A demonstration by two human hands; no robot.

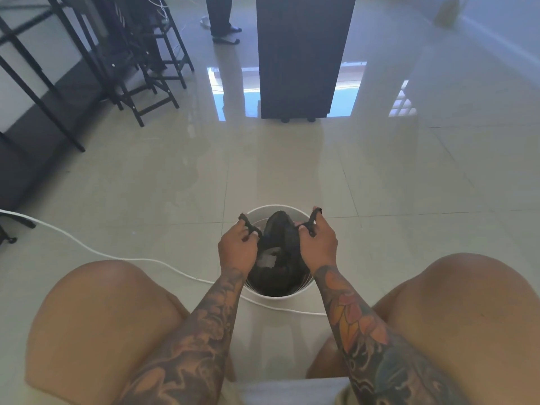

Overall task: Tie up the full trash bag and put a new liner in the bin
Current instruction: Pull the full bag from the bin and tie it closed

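Observation:
A small round white bin stands on the tiled floor between my knees. Inside it sits a black trash bag, bunched and full, with something pale showing in its top. My left hand grips the bag's left handle loop, which is stretched over the fingers above the bin's left rim. My right hand holds the right handle loop the same way over the right rim. Both loops are pulled outward and apart. No new liner is in view.
A white cable runs across the floor from the left and passes just in front of the bin. Black stools and table legs stand at the back left. A dark cabinet on feet stands straight ahead. Another person's legs are behind it.

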